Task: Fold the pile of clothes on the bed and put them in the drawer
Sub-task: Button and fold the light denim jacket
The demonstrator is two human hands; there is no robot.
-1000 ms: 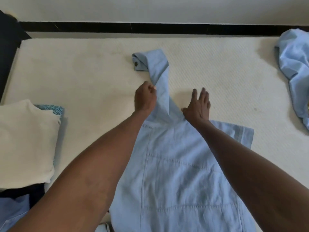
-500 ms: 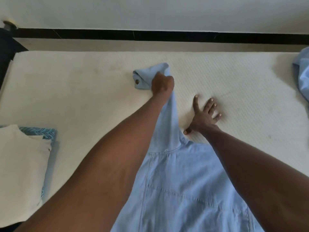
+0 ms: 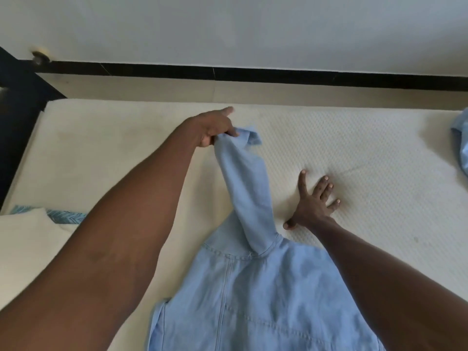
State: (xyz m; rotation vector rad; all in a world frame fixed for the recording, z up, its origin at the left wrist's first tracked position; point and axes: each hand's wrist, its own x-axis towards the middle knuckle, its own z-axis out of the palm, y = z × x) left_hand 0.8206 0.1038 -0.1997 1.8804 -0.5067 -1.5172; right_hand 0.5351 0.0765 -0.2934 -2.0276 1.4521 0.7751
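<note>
Left hand [image 3: 215, 127] pinches the far end of the shirt's sleeve [image 3: 249, 196] near the cuff, thumb underneath and fingers curled over the cloth, index finger pointing out toward the wall. The cuff end flops over to the right of the hand, just past the fingertips. The sleeve runs as a raised, twisted strip from that grip back toward the person, joining the body of the pale blue shirt [image 3: 266, 300] at the shoulder seam.

Right hand [image 3: 314, 203] lies flat on the mattress [image 3: 379, 173] just right of the sleeve's base, fingers spread and straight, thumb out to the side near the shoulder edge of the shirt. It holds nothing; palm presses down on the bare white cover, which creases slightly around the fingers.

The shirt body lies spread on the mattress between the two forearms, stitched seams showing, its lower part running off the bottom edge of the view. A short flap of cloth shows at its left side.

Far right, a second piece of pale blue clothing [image 3: 461, 145] sits at the frame edge, well apart from the shirt. Near left, a cream folded item [image 3: 30, 244] rests over a blue patterned cloth [image 3: 65, 216], partly hidden by the left forearm.

Beyond the mattress: a tan floor strip, a black baseboard [image 3: 253, 73], white wall above. Dark furniture at the far left corner.
</note>
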